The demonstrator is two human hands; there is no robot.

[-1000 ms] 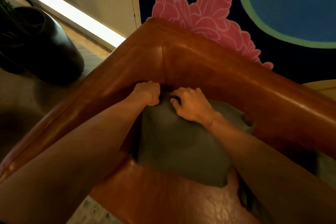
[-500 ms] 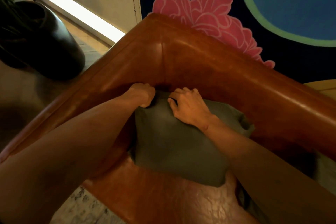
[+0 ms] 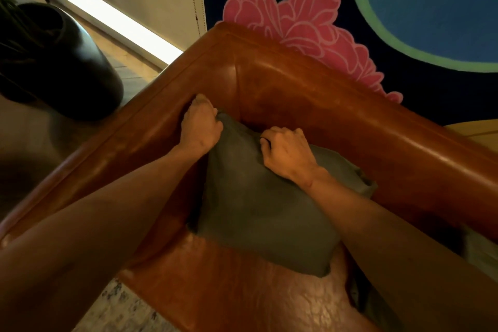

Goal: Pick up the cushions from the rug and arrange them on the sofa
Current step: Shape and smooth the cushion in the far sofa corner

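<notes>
Looking down, I see the soft grey-green fabric cushion (image 3: pixel 258 205) propped in the brown leather sofa (image 3: pixel 310 105) corner, its top edge farthest from me, left hand (image 3: pixel 199 127) and right hand (image 3: pixel 287 152) both closed on that edge.

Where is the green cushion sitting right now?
In the head view, the green cushion sits on the brown leather sofa, in the corner where armrest meets backrest, with the left hand and right hand gripping its top edge.
</notes>
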